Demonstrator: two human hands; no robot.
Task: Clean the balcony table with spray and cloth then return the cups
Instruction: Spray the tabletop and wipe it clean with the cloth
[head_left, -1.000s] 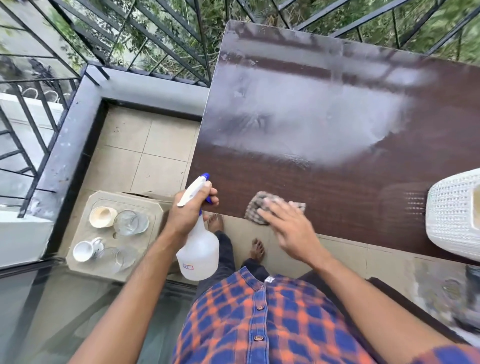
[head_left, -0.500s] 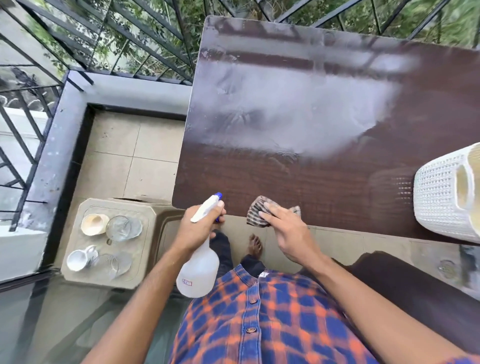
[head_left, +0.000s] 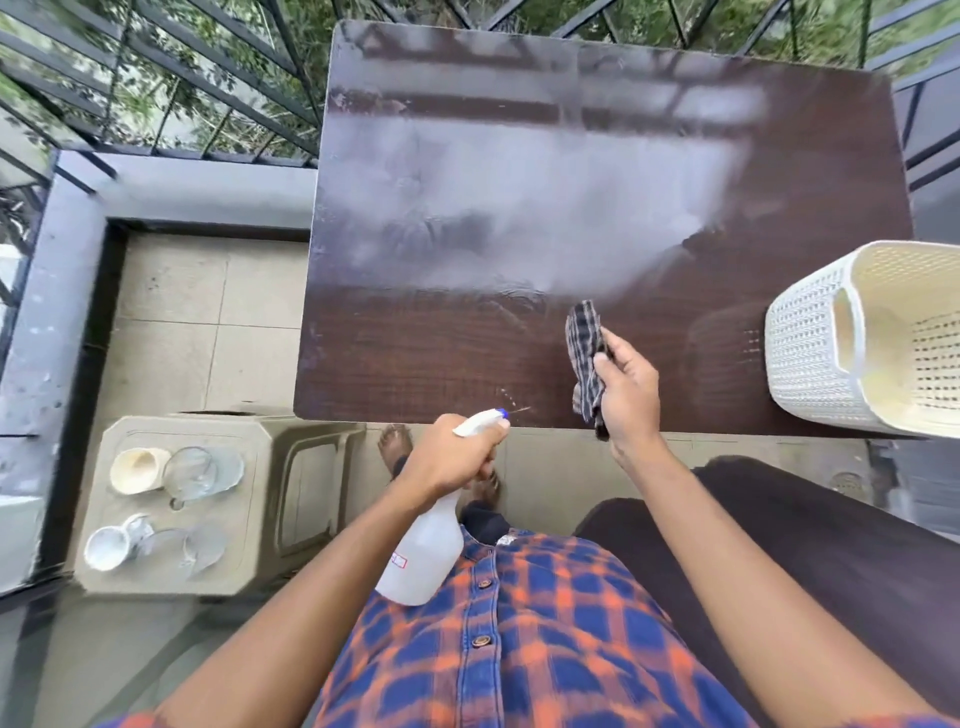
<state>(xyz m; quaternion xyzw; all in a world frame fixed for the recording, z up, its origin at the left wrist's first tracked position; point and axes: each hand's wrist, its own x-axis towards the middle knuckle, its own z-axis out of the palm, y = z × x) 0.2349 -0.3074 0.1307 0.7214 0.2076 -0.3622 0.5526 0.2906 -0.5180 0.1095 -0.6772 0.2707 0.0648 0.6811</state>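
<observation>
- left hand (head_left: 452, 457) squeezing the spray bottle (head_left: 423, 556) at the table (head_left: 415, 364) near edge; mist evenly
- right hand (head_left: 626, 389) pinching the cloth (head_left: 584, 348) above it; cups (head_left: 171, 504) wait on the stool (head_left: 291, 493)

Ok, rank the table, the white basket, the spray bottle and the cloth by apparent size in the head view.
1. table
2. white basket
3. spray bottle, nearer the camera, so unsure
4. cloth
</observation>
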